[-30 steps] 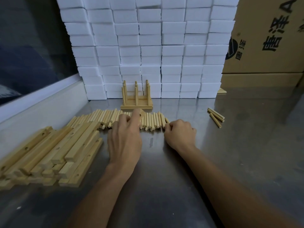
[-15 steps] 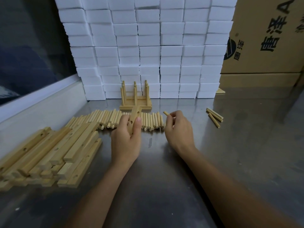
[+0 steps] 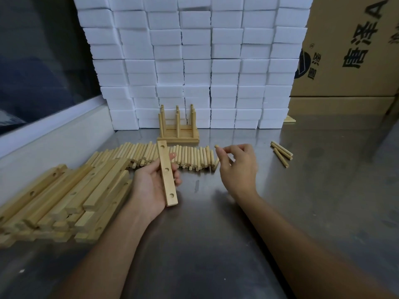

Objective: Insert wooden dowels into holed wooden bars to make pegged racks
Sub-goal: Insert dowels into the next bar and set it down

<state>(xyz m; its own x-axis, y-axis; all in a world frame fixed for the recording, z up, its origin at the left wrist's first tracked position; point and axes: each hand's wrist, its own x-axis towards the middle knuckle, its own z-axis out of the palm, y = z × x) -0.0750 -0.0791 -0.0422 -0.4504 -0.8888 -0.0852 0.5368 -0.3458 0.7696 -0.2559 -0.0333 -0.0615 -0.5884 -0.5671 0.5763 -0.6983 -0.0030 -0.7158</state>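
Gripping a holed wooden bar [image 3: 167, 174] across its middle, the left hand [image 3: 151, 186] is holding it up off the steel table [image 3: 216, 244] with three empty holes facing up. The right hand [image 3: 236, 167] is pinching one dowel [image 3: 217, 146] between thumb and fingertips, its end poking out toward the bar but apart from it; the other fingers are loosely curled. No peg is sitting in this bar, so I'd judge this rack is only just getting started.

Behind the hands a long row of loose dowels [image 3: 190, 157] is lying on the table, and a few more dowels [image 3: 281, 153] are resting off to the right. A big heap of bars [image 3: 64, 195] is waiting on the left. Finished pegged racks [image 3: 178, 130] are standing stacked against the wall of white boxes [image 3: 194, 61], so most of the work looks to be still ahead.
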